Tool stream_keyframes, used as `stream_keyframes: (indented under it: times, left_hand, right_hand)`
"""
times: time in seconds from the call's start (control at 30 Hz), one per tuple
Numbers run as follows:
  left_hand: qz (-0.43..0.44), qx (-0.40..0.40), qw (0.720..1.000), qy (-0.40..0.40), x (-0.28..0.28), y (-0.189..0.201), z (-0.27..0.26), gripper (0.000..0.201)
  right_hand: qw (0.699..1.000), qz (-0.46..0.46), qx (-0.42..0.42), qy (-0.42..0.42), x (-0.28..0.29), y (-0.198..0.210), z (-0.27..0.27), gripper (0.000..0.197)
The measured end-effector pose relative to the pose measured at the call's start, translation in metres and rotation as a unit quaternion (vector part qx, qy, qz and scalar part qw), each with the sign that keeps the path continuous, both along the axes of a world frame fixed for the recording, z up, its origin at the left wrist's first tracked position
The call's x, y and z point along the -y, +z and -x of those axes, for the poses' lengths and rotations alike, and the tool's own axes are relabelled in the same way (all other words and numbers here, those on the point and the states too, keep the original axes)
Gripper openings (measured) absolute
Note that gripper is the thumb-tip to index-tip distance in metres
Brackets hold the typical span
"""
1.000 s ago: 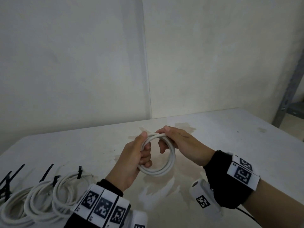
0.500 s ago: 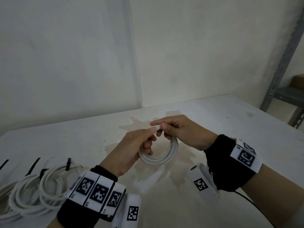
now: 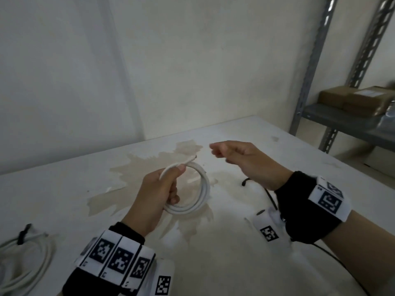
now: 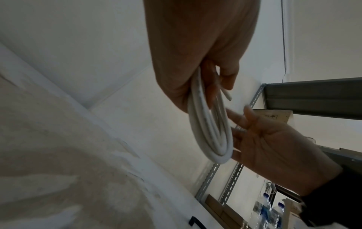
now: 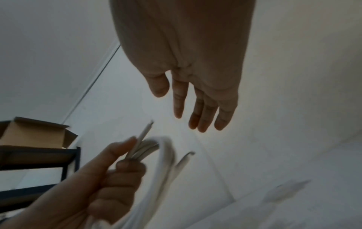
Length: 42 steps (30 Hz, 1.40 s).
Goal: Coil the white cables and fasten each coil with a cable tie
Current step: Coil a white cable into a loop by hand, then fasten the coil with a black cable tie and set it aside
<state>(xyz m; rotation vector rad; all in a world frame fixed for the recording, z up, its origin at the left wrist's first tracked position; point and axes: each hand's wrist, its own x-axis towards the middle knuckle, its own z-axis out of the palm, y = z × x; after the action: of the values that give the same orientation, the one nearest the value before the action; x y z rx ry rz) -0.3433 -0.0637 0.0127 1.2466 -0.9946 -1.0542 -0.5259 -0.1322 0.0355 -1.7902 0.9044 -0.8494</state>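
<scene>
Over stained tabletop (image 3: 235, 242): gripping white coil (image 3: 201, 195), not yet tied, in left hand (image 3: 158, 197); hovering right of coil, right hand (image 3: 245, 161), grip loose, empty. Lying left of coil, tied coil (image 3: 25, 261).

the light is soft and dim, with a cool grey cast over wall and table (image 3: 213, 263). the head view bends straight lines near its edges, so the shelf uprights (image 3: 310, 67) lean inward. the boxes on the shelf (image 3: 352, 100) smear with motion blur. both wrist views are darker and grainy. the left hand (image 5: 94, 182) and its white cable coil (image 5: 164, 156) are blurred in the right wrist view, and the right hand (image 5: 188, 65) looms large, shaded and soft.
</scene>
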Motion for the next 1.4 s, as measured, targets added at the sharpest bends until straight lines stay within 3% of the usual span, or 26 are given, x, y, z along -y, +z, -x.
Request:
stream_keyframes:
  times: [0.07, 0.17, 0.27, 0.37, 0.57, 0.63, 0.77, 0.9, 1.03, 1.13, 1.23, 1.4]
  left_hand:
    - [-0.002, -0.002, 1.0, 0.016, 0.004, -0.001, 0.003, 0.04]
    - [-0.006, -0.008, 0.999, 0.032, 0.01, -0.003, 0.011, 0.041]
    - [-0.015, -0.009, 0.999, 0.036, 0.016, -0.005, 0.022, 0.042]
    - [-0.027, -0.009, 0.999, 0.041, 0.019, -0.006, 0.03, 0.042]
    - [-0.029, -0.021, 0.998, 0.06, 0.021, -0.004, 0.025, 0.04]
    - [-0.03, -0.027, 0.997, 0.062, 0.02, -0.003, 0.021, 0.037]
    - [-0.021, -0.038, 0.997, 0.062, 0.018, -0.003, 0.014, 0.029]
    - [-0.002, -0.04, 0.995, 0.094, 0.016, 0.001, 0.002, 0.027]
    - [0.014, -0.041, 0.99, 0.137, 0.015, 0.005, -0.014, 0.028]
    - [0.03, -0.044, 0.986, 0.157, 0.012, 0.006, -0.024, 0.029]
    - [0.048, -0.029, 0.983, 0.176, 0.007, 0.005, -0.032, 0.03]
    - [0.074, 0.036, 0.978, 0.19, -0.001, -0.001, -0.037, 0.034]
  right_hand:
    - [0.993, 0.03, -0.1, -0.062, 0.009, -0.005, 0.027, 0.023]
    - [0.946, 0.062, -0.29, -0.132, 0.024, -0.02, 0.064, 0.029]
    - [0.882, 0.018, -0.456, -0.115, 0.039, -0.041, 0.082, 0.038]
    - [0.847, -0.029, -0.522, -0.097, 0.047, -0.054, 0.082, 0.046]
    - [0.855, -0.044, -0.512, -0.07, 0.055, -0.061, 0.064, 0.035]
    - [0.872, -0.027, -0.482, -0.075, 0.056, -0.06, 0.06, 0.025]
    - [0.949, -0.014, -0.295, -0.114, 0.049, -0.046, 0.042, 0.012]
    - [0.986, 0.01, -0.117, -0.119, 0.029, -0.023, 0.013, 0.012]
    - [0.999, 0.004, 0.0, -0.049, -0.004, -0.003, -0.018, 0.014]
    - [0.999, 0.002, -0.029, 0.013, -0.022, -0.003, -0.042, 0.014]
    - [0.997, -0.033, -0.065, -0.008, -0.025, -0.011, -0.061, 0.013]
    - [0.994, -0.093, 0.013, -0.064, -0.03, -0.011, -0.09, 0.023]
